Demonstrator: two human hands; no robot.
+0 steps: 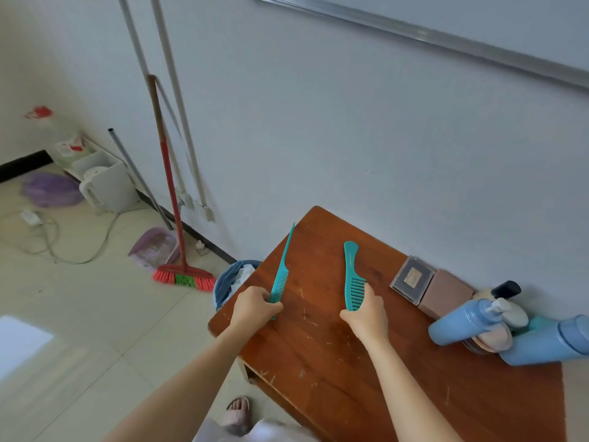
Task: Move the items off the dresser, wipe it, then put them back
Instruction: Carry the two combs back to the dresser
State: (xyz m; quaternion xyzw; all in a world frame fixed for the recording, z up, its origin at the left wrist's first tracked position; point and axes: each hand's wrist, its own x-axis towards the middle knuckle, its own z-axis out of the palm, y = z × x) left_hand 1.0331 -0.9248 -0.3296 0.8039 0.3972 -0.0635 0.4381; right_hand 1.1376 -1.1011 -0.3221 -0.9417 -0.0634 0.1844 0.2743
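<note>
Above dresser (334, 371), left hand (255, 307) grips one tail comb (282, 269), right hand (367, 314) one wide-tooth comb (352, 275).

A single wide-angle view is taken from the person's head, directed forward and steeply downward. The wooden counter (334, 362) is seen from close above, tilted across the lower right. The left hand (255, 306) and right hand (366, 314) are caught near mid-frame. The wall (350, 138) behind and tiled floor (95, 314) at left are included.
</note>
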